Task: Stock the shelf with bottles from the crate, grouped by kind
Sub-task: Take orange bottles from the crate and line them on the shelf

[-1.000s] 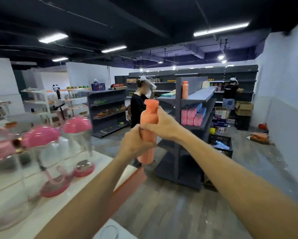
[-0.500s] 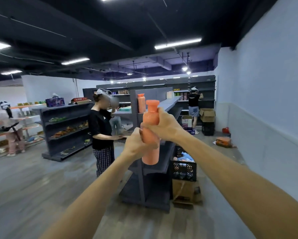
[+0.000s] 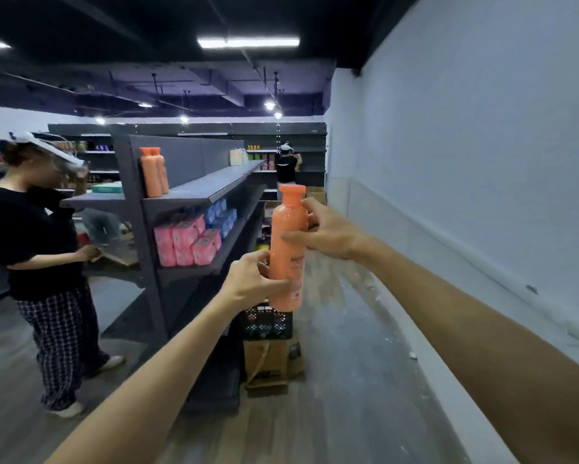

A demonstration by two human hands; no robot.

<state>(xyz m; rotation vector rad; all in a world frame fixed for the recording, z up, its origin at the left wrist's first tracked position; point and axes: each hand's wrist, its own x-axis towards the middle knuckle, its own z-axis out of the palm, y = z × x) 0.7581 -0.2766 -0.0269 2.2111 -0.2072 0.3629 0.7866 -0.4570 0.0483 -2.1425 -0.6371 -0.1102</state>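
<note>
Tall orange plastic bottle with a flat cap (image 3: 287, 249), upright in mid-air just off the dark metal shelf (image 3: 214, 187) front edge. Left hand (image 3: 251, 279) closed round the lower body, right hand (image 3: 328, 232) wrapped near the shoulder. Probably stiff, full-ish, slick, so best gripped mid-body. Two matching orange bottles (image 3: 154, 172) at the top shelf's near end.

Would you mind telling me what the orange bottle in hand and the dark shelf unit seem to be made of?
The orange bottle, held by the left hand and right hand, looks like opaque plastic with a slight sheen, its cap the same colour. The shelf unit looks like painted metal, matte dark grey, with thin flat boards; that is likely, not certain.
</note>
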